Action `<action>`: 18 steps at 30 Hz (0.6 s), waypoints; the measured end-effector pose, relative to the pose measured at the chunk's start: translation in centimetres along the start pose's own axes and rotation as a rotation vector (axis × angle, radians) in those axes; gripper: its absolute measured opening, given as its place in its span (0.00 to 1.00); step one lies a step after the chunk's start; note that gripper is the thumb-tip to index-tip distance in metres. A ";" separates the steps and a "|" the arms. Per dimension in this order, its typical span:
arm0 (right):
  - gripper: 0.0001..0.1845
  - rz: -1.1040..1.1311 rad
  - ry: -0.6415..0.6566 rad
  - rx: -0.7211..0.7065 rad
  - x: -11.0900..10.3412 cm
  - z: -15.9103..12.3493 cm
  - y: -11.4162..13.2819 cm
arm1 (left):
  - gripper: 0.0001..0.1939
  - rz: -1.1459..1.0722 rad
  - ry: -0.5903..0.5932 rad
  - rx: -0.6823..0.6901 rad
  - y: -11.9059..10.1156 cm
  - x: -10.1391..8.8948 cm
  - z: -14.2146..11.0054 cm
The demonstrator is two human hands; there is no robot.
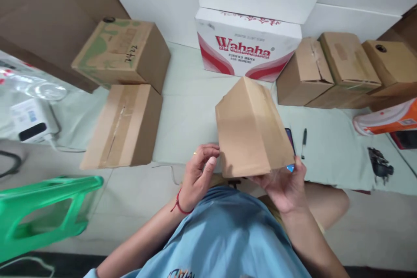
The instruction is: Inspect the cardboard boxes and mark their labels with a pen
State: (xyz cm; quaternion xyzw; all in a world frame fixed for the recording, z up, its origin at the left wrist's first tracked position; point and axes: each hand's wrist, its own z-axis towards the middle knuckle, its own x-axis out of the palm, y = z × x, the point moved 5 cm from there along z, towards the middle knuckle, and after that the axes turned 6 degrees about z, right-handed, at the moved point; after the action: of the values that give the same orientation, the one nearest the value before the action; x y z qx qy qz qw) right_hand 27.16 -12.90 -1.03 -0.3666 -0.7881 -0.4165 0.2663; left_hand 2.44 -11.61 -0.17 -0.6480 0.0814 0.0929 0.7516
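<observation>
While my left hand (pixel 198 176) is loosely open, its fingertips sit at the brown carton (pixel 241 134)'s left side, contact unclear to me. Carton's tilted over the table (pixel 185 121)'s near edge, right hand (pixel 287 187) gripping its lower right corner.

Bright, diffuse light; soft shadow low on held carton (pixel 243 139); glare on clear plastic (pixel 48 90); edges stretched, softly blurred.

We have centre carton (pixel 243 134) plain brown; tablecloth (pixel 182 113) pale green; Wahaha box (pixel 241 67) white with red lettering and curved red bands; upper-left carton (pixel 110 58) brown with green print; stool (pixel 42 195) bright green; shirt (pixel 224 234) light blue.
</observation>
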 end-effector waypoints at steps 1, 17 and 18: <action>0.43 -0.009 0.003 0.017 0.4 0.2 -0.8 | 0.13 -0.021 -0.022 -0.025 0.1 -0.6 -0.3; 0.32 -0.502 0.019 -0.429 0.5 -1.8 -0.1 | 0.29 -0.623 0.037 -0.449 0.9 -1.2 1.6; 0.32 -0.501 0.038 -0.440 0.9 -1.8 0.2 | 0.27 -0.683 0.038 -0.493 1.1 -1.2 1.5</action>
State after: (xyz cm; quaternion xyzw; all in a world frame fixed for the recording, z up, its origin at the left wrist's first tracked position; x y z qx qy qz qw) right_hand 27.02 -14.06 0.62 -0.2022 -0.7398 -0.6361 0.0845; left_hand 1.01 -9.97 -0.74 -0.7997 -0.1488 -0.1570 0.5600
